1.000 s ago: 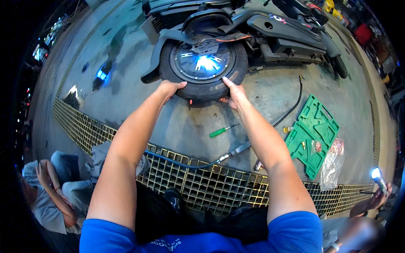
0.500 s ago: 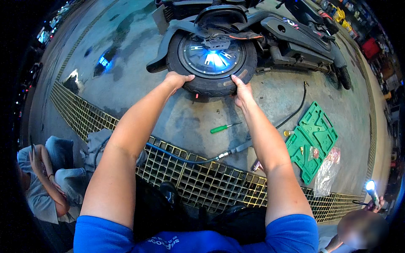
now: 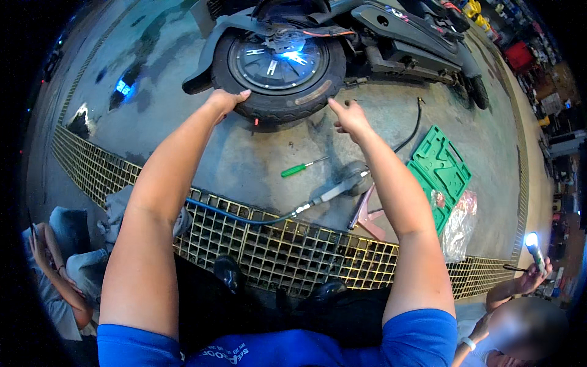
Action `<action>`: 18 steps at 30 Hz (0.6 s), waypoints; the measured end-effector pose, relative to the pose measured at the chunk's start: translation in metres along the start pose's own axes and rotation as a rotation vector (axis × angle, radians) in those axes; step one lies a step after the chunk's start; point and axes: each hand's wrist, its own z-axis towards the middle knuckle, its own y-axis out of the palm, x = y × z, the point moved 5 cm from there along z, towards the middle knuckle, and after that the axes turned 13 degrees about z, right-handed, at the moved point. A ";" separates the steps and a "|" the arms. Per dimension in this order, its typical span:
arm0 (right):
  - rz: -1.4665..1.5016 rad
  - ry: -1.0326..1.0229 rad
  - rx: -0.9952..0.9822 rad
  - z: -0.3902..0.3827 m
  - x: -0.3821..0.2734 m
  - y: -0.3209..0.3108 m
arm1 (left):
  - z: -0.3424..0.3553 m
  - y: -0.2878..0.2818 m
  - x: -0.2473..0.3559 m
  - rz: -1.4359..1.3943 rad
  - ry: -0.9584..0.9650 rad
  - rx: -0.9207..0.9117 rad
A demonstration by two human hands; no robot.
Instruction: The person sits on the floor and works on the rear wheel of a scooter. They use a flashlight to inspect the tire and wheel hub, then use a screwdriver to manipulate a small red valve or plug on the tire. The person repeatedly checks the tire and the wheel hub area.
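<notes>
left hand (image 3: pixel 225 100) gripping the black rubber scooter tyre (image 3: pixel 278 67) at its near-left edge, right hand (image 3: pixel 348 116) released, finger pointing just near-right of it, green-handled screwdriver (image 3: pixel 302 167) on concrete nearer, green plastic tool case (image 3: pixel 441 173) right

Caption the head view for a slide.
Left hand grips a scooter wheel; right hand hovers beside it.
</notes>
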 end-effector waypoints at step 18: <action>-0.893 0.091 0.308 -0.007 0.168 -0.270 | -0.002 0.009 0.011 0.047 -0.091 -0.197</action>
